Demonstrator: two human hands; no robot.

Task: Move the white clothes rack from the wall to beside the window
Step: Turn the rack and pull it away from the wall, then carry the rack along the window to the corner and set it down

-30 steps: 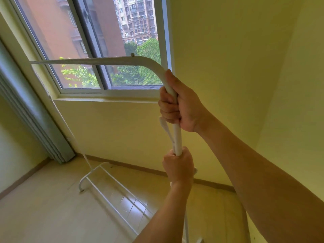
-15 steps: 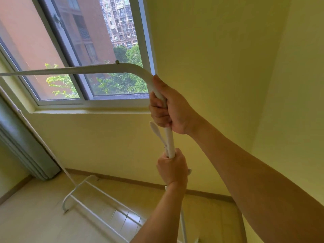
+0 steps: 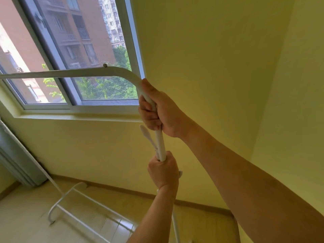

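The white clothes rack (image 3: 73,73) stands in front of the window (image 3: 82,55), its top bar running left across the glass and curving down into the right upright. My right hand (image 3: 157,111) grips that upright just below the bend. My left hand (image 3: 164,171) grips the same pole lower down. A white peg-like hook (image 3: 146,135) sticks out of the pole between my hands. The rack's base rails (image 3: 84,210) rest on the floor below, near the wall under the sill.
Yellow walls meet in a corner (image 3: 259,120) at the right. A grey folded curtain (image 3: 15,155) hangs at the left beside the window. Light wooden floor (image 3: 26,221) with a brown skirting board lies below.
The view has shifted, so the window and top bar sit further right and lower in the frame than half a second ago. Both hands keep the same grip on the upright.
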